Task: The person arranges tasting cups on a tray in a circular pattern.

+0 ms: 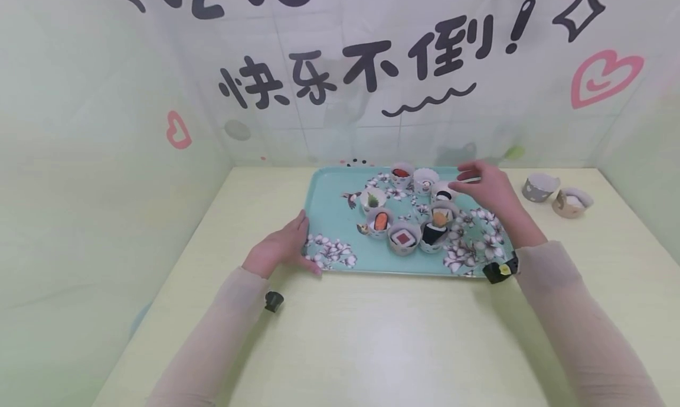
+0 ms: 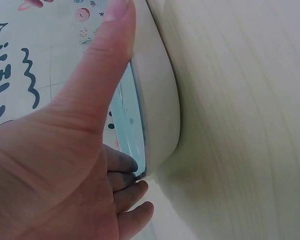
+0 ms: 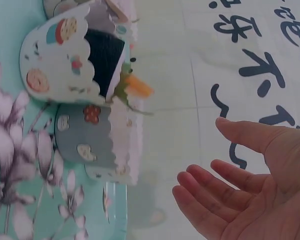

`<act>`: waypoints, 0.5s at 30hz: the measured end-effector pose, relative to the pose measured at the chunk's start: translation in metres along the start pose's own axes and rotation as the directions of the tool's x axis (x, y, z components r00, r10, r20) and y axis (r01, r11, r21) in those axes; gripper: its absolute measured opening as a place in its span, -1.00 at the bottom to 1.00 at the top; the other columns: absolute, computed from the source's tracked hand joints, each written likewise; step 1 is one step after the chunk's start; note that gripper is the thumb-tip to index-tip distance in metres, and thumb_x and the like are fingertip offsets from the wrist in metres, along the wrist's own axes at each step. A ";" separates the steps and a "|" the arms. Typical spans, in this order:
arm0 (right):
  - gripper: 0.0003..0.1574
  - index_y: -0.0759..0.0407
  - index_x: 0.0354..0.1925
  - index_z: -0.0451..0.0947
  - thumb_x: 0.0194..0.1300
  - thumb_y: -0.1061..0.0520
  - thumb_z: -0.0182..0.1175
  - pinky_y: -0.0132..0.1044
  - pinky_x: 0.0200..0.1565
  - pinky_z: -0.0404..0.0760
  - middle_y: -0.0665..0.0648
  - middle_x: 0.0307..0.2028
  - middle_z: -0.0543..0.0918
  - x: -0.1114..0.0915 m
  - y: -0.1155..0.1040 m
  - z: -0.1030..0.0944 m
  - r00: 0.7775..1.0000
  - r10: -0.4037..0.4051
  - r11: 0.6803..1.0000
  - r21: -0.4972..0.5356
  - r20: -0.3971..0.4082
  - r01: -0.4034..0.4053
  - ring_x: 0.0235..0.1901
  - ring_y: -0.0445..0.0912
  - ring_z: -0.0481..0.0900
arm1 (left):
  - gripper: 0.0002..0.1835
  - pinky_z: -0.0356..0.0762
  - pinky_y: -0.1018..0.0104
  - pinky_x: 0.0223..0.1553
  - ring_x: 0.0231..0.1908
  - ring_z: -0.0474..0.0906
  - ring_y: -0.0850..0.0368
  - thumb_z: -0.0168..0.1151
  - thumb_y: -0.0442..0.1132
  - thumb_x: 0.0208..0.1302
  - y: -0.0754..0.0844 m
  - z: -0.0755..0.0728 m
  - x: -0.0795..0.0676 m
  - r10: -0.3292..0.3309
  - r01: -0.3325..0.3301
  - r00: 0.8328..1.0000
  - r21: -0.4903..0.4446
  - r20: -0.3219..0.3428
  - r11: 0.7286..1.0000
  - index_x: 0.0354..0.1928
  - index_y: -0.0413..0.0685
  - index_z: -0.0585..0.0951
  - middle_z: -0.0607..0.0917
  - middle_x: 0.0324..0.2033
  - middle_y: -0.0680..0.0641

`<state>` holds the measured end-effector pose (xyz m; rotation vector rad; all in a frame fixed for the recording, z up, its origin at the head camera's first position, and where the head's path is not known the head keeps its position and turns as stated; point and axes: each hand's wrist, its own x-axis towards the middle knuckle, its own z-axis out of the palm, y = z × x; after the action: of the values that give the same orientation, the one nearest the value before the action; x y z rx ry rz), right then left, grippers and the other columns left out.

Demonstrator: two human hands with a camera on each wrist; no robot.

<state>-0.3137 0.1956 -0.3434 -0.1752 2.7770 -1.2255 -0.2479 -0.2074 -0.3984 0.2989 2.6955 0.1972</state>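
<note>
A pale turquoise flowered tray (image 1: 329, 200) lies on the table. My left hand (image 1: 280, 246) rests at its front left corner, fingers along the left side and straight thumb along the front rim; the left wrist view shows this hand (image 2: 65, 145) against the tray's white outer side (image 2: 160, 95). Above the back right of the tray is my right hand (image 1: 491, 188), thumb and fingers apart, near a cup with black-and-white sushi (image 1: 443, 192). In the right wrist view, nothing lies between this hand's (image 3: 250, 185) spread fingers. Several paper cups hold sushi pieces, including a black-wrapped one (image 1: 434, 233).
Two more paper cups stand on the table right of the tray: a grey one (image 1: 540, 187) and a brown one holding something white (image 1: 572, 202). A wall sheet (image 1: 340, 129) with large black lettering rises behind the tray. Small black devices sit at both wrists.
</note>
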 end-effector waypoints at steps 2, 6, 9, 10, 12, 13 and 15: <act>-0.19 0.32 0.40 0.27 0.40 -0.10 0.22 0.25 0.27 0.45 0.45 0.26 0.49 -0.001 0.005 -0.005 1.000 0.007 1.000 -0.004 -0.009 -0.007 0.29 0.32 0.42 | 0.54 0.10 -0.07 0.54 0.57 -0.19 -0.26 0.51 0.36 -0.18 0.000 0.000 0.000 0.000 0.000 1.000 0.000 0.002 1.000 0.54 -0.38 -0.23 -0.29 0.56 -0.36; -0.16 0.35 0.39 0.26 0.40 -0.13 0.21 0.26 0.26 0.47 0.48 0.26 0.48 -0.002 0.015 -0.014 1.000 0.008 1.000 -0.020 -0.030 -0.008 0.29 0.34 0.41 | 0.54 0.10 -0.07 0.54 0.57 -0.19 -0.26 0.51 0.35 -0.18 0.000 0.000 -0.002 -0.002 0.002 1.000 -0.002 0.003 1.000 0.54 -0.38 -0.23 -0.29 0.56 -0.36; -0.18 0.37 0.38 0.27 0.41 -0.12 0.21 0.26 0.24 0.48 0.50 0.26 0.47 -0.002 0.022 -0.019 0.999 0.002 1.000 -0.025 -0.046 -0.003 0.28 0.35 0.42 | 0.54 0.11 -0.08 0.53 0.57 -0.18 -0.27 0.51 0.36 -0.18 -0.001 0.000 -0.002 -0.002 0.002 1.000 -0.001 -0.001 1.000 0.54 -0.38 -0.23 -0.29 0.56 -0.36; -0.17 0.39 0.38 0.26 0.41 -0.11 0.20 0.27 0.24 0.48 0.51 0.26 0.46 -0.003 0.025 -0.021 0.999 0.002 1.000 -0.027 -0.051 -0.004 0.28 0.36 0.42 | 0.54 0.11 -0.08 0.53 0.57 -0.18 -0.27 0.51 0.36 -0.19 -0.001 0.001 -0.002 -0.002 0.002 1.000 0.000 -0.002 1.000 0.54 -0.38 -0.23 -0.29 0.56 -0.37; -0.18 0.42 0.37 0.25 0.42 -0.09 0.20 0.29 0.24 0.47 0.53 0.26 0.44 -0.004 0.031 -0.024 0.998 0.004 1.000 -0.028 -0.059 -0.006 0.28 0.39 0.41 | 0.55 0.11 -0.08 0.53 0.57 -0.18 -0.27 0.50 0.37 -0.19 -0.001 0.001 -0.001 -0.002 0.002 1.000 0.000 -0.002 1.000 0.54 -0.38 -0.23 -0.29 0.56 -0.36; -0.19 0.43 0.37 0.25 0.42 -0.07 0.19 0.29 0.24 0.47 0.54 0.26 0.44 -0.005 0.033 -0.025 0.998 0.005 0.999 -0.032 -0.065 -0.007 0.27 0.39 0.41 | 0.55 0.10 -0.08 0.53 0.57 -0.19 -0.27 0.50 0.38 -0.19 -0.001 0.000 -0.001 -0.003 0.003 1.000 0.001 -0.001 1.000 0.54 -0.38 -0.23 -0.29 0.56 -0.36; -0.19 0.45 0.37 0.24 0.44 -0.08 0.17 0.31 0.24 0.47 0.55 0.27 0.42 -0.007 0.038 -0.028 0.997 0.009 0.999 -0.043 -0.073 -0.012 0.27 0.42 0.40 | 0.54 0.10 -0.08 0.54 0.57 -0.19 -0.27 0.49 0.39 -0.19 -0.001 0.000 -0.001 -0.006 0.006 1.000 0.003 0.000 1.000 0.55 -0.37 -0.22 -0.29 0.56 -0.36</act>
<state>-0.3135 0.2427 -0.3527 -0.1219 2.8640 -1.1930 -0.2469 -0.2085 -0.3984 0.2915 2.6967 0.1915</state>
